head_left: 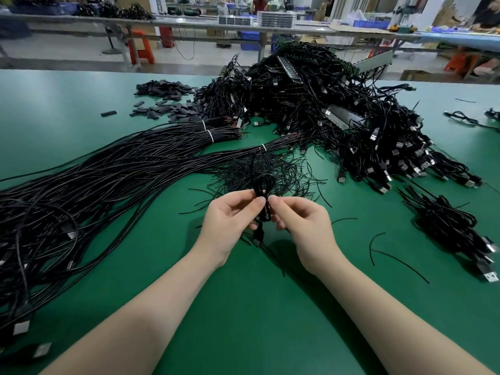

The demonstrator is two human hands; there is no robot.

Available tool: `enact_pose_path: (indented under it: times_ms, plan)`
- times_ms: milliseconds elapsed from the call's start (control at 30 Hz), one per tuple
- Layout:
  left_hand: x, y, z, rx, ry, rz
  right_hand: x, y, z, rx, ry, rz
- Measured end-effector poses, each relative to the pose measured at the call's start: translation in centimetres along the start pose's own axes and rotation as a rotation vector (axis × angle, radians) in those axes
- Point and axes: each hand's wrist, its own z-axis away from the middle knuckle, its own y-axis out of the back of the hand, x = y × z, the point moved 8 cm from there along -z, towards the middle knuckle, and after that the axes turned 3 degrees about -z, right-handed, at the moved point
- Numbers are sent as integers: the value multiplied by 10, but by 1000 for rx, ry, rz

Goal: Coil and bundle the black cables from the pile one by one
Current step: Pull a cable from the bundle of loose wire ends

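A small coiled black cable [263, 185] stands upright between my two hands above the green table [81, 104]. My left hand [230, 220] pinches the coil's waist from the left, and my right hand [300, 223] pinches it from the right. The coil's loop sticks up above my fingers and its plug end hangs below them. Long straight black cables [108, 180], tied with white bands, stretch across the left side. A big heap of coiled cables [324, 104] with USB plugs fills the far right.
Thin black twist ties [270, 169] lie scattered just beyond my hands. A smaller stack of bundled cables [454, 228] sits at the right. Short black sleeve pieces [165, 96] lie at the far left. Benches and red stools stand beyond the table.
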Motion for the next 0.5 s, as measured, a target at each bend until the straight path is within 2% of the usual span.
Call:
enact_pose_path:
  times_ms: [100, 200, 300, 367, 500]
  plan:
    - [0, 1, 1, 1, -2, 10, 8, -6, 0, -65, -149, -218]
    - [0, 0, 1, -9, -7, -25, 7, -6, -1, -107, -183, -212]
    - [1, 1, 2, 5, -21, -79, -9, 4, -3, -54, -3, 76]
    - [0, 4, 2, 42, -17, -128, -20, 5, 0, 5, 181, 325]
    - [-4, 9, 2, 74, 62, -90, -39, -8, 18, 67, 557, 611]
